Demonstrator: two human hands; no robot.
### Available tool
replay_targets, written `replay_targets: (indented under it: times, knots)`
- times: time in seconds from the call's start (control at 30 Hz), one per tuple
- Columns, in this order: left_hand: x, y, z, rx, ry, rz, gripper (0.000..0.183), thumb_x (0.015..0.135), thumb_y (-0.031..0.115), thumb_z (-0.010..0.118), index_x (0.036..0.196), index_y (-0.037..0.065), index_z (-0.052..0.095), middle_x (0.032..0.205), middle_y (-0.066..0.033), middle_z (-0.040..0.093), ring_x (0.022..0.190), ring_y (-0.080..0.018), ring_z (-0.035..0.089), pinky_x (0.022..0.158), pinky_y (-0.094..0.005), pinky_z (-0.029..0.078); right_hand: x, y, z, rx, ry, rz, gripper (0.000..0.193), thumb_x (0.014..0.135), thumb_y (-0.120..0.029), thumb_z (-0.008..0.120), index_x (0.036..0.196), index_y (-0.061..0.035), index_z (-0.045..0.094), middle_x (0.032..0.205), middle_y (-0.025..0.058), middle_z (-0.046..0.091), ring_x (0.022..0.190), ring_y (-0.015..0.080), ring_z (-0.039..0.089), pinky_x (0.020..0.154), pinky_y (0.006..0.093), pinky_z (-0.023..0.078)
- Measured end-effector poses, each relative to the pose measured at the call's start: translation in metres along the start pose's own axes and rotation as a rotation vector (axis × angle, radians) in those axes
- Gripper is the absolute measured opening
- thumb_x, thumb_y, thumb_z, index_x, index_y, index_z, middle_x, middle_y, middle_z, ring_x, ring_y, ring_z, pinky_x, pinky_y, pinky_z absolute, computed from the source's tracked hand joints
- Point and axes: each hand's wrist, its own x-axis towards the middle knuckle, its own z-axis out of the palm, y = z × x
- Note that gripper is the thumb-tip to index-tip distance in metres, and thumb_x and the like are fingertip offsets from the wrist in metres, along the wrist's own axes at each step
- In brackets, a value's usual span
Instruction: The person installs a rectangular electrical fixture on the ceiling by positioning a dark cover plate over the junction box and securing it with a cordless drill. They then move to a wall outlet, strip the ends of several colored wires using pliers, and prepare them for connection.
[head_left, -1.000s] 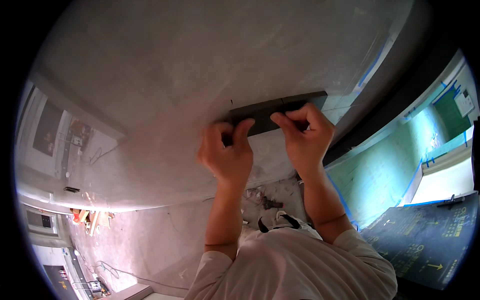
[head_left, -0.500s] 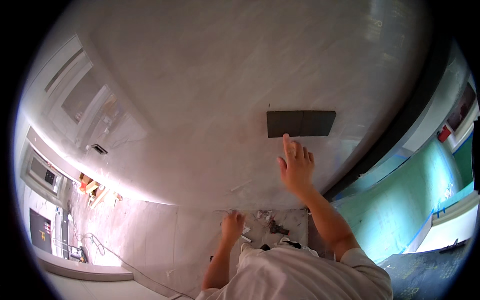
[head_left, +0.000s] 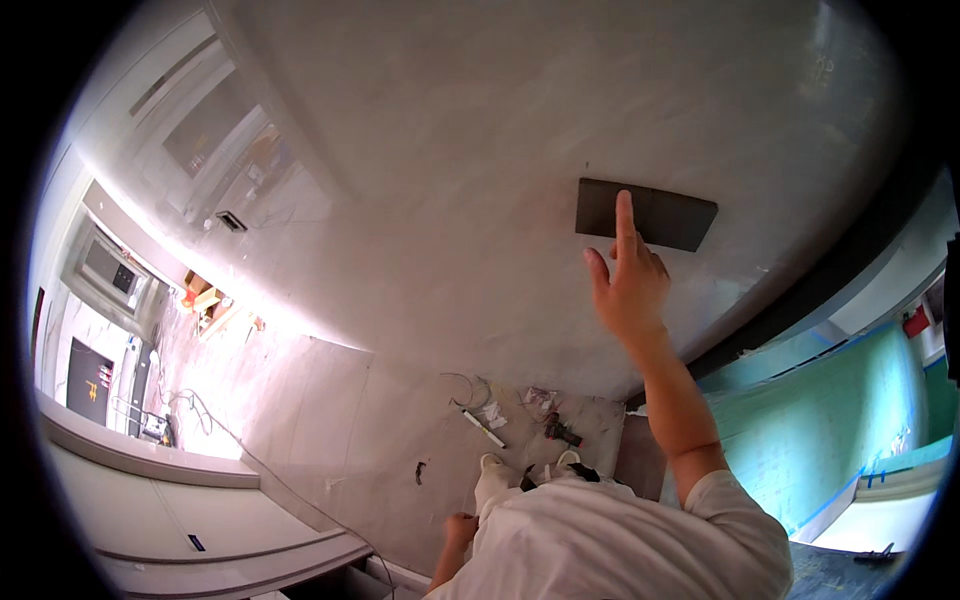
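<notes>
Head view, right hand spread, now pointing higher on dark panel, left hand lowered, grip unclear

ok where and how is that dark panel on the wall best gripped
Probably by its two short ends, one hand each, coming from the front: the dark panel is a long, flat rectangle with both ends uncovered, and the right hand covers only part between them. How far its edges protrude is unclear.
</notes>
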Motion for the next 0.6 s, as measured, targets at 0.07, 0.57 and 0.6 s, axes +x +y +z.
replay_targets:
  times: [0.07, 0.57, 0.6]
  knots:
    - [0.000, -0.019, 0.004, -0.049, 0.022, 0.008, 0.030, 0.075, 0.023, 0.078, 0.094, 0.000, 0.077, 0.081, -0.0176, 0.074, 0.072, -0.0277, 0.072, 0.067, -0.0403, 0.057, -0.006, 0.000, 0.001, 0.015, -0.025, -0.007, 0.089, 0.087, -0.022, 0.075, 0.159, -0.0076, 0.025, 0.089, 0.0078, 0.065, 0.070, 0.0256, 0.065, 0.063, 0.0371, 0.052]
    - [0.059, -0.082, -0.073, -0.470, -0.009, -0.266, 0.016, 0.086, 0.014, 0.073, 0.092, 0.001, 0.065, 0.065, -0.0091, 0.063, 0.049, -0.0198, 0.059, 0.042, -0.0344, 0.044, -0.008, -0.029, 0.005, -0.136, -0.047, 0.024, 0.077, 0.091, -0.020, 0.070, 0.158, -0.0110, 0.032, 0.087, 0.0063, 0.065, 0.075, 0.0236, 0.065, 0.066, 0.0376, 0.052]
    - [0.063, -0.083, -0.078, -0.468, -0.011, -0.248, 0.015, 0.087, 0.014, 0.072, 0.090, 0.002, 0.064, 0.064, -0.0087, 0.062, 0.048, -0.0195, 0.058, 0.041, -0.0344, 0.043, 0.000, -0.029, 0.006, -0.160, -0.040, 0.023, 0.074, 0.092, -0.020, 0.070, 0.157, -0.0116, 0.035, 0.087, 0.0062, 0.065, 0.074, 0.0229, 0.065, 0.066, 0.0373, 0.052]
